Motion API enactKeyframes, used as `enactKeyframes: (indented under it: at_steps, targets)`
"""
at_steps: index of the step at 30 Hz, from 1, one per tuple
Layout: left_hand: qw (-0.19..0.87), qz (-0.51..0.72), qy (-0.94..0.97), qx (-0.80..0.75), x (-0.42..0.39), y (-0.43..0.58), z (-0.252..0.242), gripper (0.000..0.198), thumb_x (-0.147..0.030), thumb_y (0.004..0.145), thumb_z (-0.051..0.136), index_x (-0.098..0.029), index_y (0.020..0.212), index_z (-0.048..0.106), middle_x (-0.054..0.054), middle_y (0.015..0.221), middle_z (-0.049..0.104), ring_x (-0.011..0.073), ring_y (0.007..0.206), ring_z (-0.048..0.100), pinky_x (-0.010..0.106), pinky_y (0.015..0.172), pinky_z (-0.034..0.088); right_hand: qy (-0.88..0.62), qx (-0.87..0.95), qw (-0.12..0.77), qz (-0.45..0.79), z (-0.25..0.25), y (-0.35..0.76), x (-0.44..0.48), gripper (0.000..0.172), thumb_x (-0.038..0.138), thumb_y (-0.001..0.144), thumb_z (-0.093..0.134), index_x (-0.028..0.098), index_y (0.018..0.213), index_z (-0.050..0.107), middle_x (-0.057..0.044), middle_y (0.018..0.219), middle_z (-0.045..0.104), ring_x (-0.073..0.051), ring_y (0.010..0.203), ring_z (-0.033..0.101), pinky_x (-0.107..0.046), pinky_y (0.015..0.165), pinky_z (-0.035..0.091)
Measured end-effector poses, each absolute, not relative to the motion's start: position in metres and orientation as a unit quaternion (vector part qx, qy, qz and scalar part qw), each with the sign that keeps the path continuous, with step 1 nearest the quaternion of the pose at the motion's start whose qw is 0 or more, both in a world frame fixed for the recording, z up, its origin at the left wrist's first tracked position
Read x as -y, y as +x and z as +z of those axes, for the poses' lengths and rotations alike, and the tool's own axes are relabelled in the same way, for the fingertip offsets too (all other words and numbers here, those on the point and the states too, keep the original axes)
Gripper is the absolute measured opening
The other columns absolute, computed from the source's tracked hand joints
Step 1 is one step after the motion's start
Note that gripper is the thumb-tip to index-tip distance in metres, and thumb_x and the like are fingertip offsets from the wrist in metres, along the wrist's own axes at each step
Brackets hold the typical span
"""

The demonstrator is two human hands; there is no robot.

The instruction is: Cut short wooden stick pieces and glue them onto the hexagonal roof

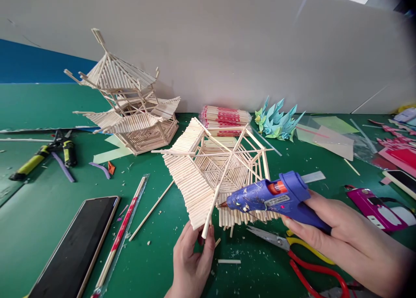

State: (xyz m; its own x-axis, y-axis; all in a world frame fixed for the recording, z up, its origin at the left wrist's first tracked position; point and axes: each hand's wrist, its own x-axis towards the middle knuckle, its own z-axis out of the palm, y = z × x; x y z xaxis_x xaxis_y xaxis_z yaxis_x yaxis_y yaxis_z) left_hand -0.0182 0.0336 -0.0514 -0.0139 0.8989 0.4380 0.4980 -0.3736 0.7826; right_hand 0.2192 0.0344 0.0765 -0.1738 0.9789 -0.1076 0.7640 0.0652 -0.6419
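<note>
We look forward and down from the head, close above our bare left hand (193,259) and bare right hand (354,241), across the flat green tabletop (156,263) toward the smooth grey upright panel (211,46).

I can't make out a single word or number from here. Right of centre, the pale sticker (277,201) on the blue plastic glue gun (255,195) carries marks too small for me; the red printing on the film-wrapped bundle of pale wooden sticks (224,116), upper centre, is equally illegible.
</note>
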Motion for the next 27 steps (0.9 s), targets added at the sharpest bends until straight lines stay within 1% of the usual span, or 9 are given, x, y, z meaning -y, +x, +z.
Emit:
enactKeyframes:
  at_steps: [3,7,10,14,17,20,23,25,27]
  targets:
    - [0.208,0.487,0.669,-0.522,-0.034,-0.018,-0.051,0.009,-0.011,0.077,0.055,-0.02,0.078,0.056,-0.002,0.062,0.055,0.0118,0.051,0.052,0.021,0.048,0.043,-0.624,0.714,0.12,0.294,0.08,0.216,-0.032,0.043,0.046,0.084,0.046,0.043,0.127,0.04,0.003,0.109,0.062,-0.022,0.094,0.06,-0.032,0.081,0.051]
    - [0.213,0.488,0.665,-0.524,-0.034,-0.017,-0.051,0.009,-0.012,0.077,0.055,-0.02,0.078,0.057,-0.002,0.061,0.055,0.0117,0.051,0.051,0.02,0.048,0.042,-0.629,0.723,0.116,0.26,0.079,0.217,-0.031,0.044,0.047,0.083,0.046,0.047,0.126,0.038,0.005,0.11,0.063,-0.022,0.094,0.061,-0.03,0.08,0.052]
    - [0.219,0.491,0.659,-0.527,-0.033,-0.018,-0.05,0.009,-0.012,0.077,0.055,-0.02,0.075,0.057,-0.002,0.061,0.055,0.0117,0.051,0.051,0.02,0.047,0.041,-0.634,0.729,0.111,0.233,0.075,0.219,-0.028,0.042,0.048,0.083,0.046,0.045,0.124,0.041,0.005,0.109,0.064,-0.022,0.093,0.063,-0.027,0.079,0.053]
    - [0.236,0.495,0.643,-0.535,-0.032,-0.019,-0.051,0.009,-0.012,0.076,0.056,-0.02,0.074,0.058,-0.002,0.061,0.057,0.0123,0.052,0.052,0.02,0.048,0.041,-0.638,0.738,0.101,0.195,0.076,0.218,-0.023,0.039,0.049,0.083,0.043,0.041,0.12,0.049,0.004,0.101,0.068,-0.021,0.085,0.066,-0.023,0.074,0.054]
    - [0.251,0.498,0.629,-0.541,-0.032,-0.02,-0.052,0.011,-0.012,0.076,0.056,-0.02,0.083,0.06,-0.001,0.067,0.061,0.0129,0.055,0.054,0.02,0.052,0.044,-0.63,0.75,0.116,0.165,0.078,0.216,-0.02,0.038,0.049,0.084,0.042,0.041,0.12,0.049,0.004,0.097,0.069,-0.02,0.081,0.068,-0.021,0.07,0.055]
    - [0.321,0.51,0.574,-0.555,-0.032,-0.019,-0.048,0.014,-0.013,0.076,0.057,-0.02,0.088,0.062,-0.001,0.07,0.063,0.0129,0.058,0.055,0.019,0.054,0.044,-0.61,0.767,0.116,0.16,0.077,0.216,-0.02,0.04,0.047,0.084,0.042,0.039,0.123,0.048,0.002,0.1,0.069,-0.021,0.083,0.068,-0.021,0.072,0.054]
    - [0.441,0.521,0.473,-0.557,-0.032,-0.02,-0.039,0.008,-0.02,0.075,0.06,-0.02,0.081,0.065,-0.001,0.068,0.062,0.013,0.061,0.053,0.018,0.054,0.042,-0.62,0.757,0.113,0.174,0.075,0.217,-0.02,0.04,0.047,0.084,0.043,0.037,0.122,0.05,0.0,0.098,0.069,-0.021,0.081,0.068,-0.022,0.072,0.054]
    - [0.495,0.521,0.422,-0.554,-0.033,-0.021,-0.032,0.008,-0.026,0.073,0.063,-0.02,0.078,0.066,-0.002,0.066,0.061,0.0123,0.059,0.05,0.017,0.051,0.04,-0.632,0.742,0.113,0.196,0.073,0.218,-0.019,0.039,0.048,0.084,0.043,0.039,0.121,0.049,0.002,0.099,0.069,-0.021,0.084,0.067,-0.022,0.073,0.054]
    - [0.523,0.515,0.389,-0.556,-0.033,-0.022,-0.026,0.01,-0.03,0.072,0.066,-0.02,0.073,0.067,-0.002,0.062,0.058,0.0113,0.057,0.046,0.017,0.048,0.036,-0.639,0.728,0.115,0.218,0.072,0.219,-0.019,0.039,0.048,0.084,0.044,0.043,0.123,0.046,0.004,0.106,0.066,-0.02,0.092,0.065,-0.024,0.078,0.052]
